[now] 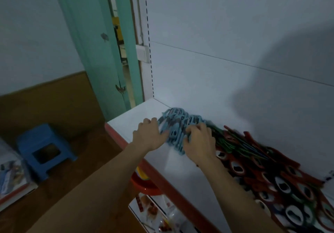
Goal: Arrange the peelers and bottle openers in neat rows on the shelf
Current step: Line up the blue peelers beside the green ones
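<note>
At the far left, down on the brown floor (85, 169), we see a blue plastic stool (45, 149) standing upright. Behind it rises a green door frame (110, 55), and just beside that a white switch (142, 52) sits on the wall.

Next comes the white shelf (133, 117) with its red front edge. A red bowl (144, 184) shows just below that edge.

Our left hand (151, 136) lies on the shelf with its grip apart. The fingers are fairly straight and spread, and the thumb side presses against the left flank of the blue peelers (178, 124).

These peelers lie in a crowded bunch near the back wall of the shelf, overlapping one another. They are blurred, so we cannot make out single pieces well.

Our right hand (198, 142) rests on the right part of the same bunch. Its grip is clamped on the blue peelers, with curled fingers on top and the thumb lower down.

Touching the right side of the peelers, the bottle openers (271, 171) begin. They are red, green and dark, and they spread in an overlapping mass along the shelf to the right border of the view, with their round heads toward the front edge.
</note>
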Demonstrator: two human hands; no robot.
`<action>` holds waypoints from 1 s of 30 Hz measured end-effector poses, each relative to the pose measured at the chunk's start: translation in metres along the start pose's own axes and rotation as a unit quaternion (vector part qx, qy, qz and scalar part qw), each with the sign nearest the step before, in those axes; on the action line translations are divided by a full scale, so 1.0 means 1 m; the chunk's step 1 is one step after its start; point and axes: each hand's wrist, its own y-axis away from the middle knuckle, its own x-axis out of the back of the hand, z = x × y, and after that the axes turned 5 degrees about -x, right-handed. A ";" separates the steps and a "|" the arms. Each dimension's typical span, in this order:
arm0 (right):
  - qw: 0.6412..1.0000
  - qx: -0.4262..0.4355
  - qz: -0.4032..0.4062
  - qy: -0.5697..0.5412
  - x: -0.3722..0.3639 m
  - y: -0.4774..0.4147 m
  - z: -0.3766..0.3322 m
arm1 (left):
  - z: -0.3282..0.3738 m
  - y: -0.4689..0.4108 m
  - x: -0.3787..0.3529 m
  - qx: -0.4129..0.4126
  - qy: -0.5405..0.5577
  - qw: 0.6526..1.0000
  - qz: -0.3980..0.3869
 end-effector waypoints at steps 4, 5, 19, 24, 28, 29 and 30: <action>0.999 -0.042 0.001 -0.027 -0.009 -0.017 0.002 | 0.016 -0.045 -0.009 0.030 0.023 0.996 -0.078; 0.998 -0.050 -0.006 -0.031 -0.011 -0.019 0.002 | 0.018 -0.055 -0.013 0.033 0.030 0.994 -0.095; 0.977 -0.204 0.012 0.064 -0.041 -0.032 -0.048 | -0.031 -0.127 -0.006 -0.101 0.078 0.981 -0.149; 0.968 -0.228 0.001 0.104 -0.055 -0.040 -0.073 | -0.054 -0.139 -0.007 -0.119 0.215 0.953 -0.177; 0.969 -0.229 -0.015 0.095 -0.064 -0.049 -0.085 | -0.071 -0.146 -0.003 -0.090 0.344 0.911 -0.208; 0.969 -0.231 -0.013 0.089 -0.066 -0.051 -0.086 | -0.074 -0.147 -0.003 -0.088 0.365 0.903 -0.209; 0.969 -0.233 -0.010 0.084 -0.068 -0.054 -0.086 | -0.077 -0.147 -0.002 -0.082 0.384 0.895 -0.210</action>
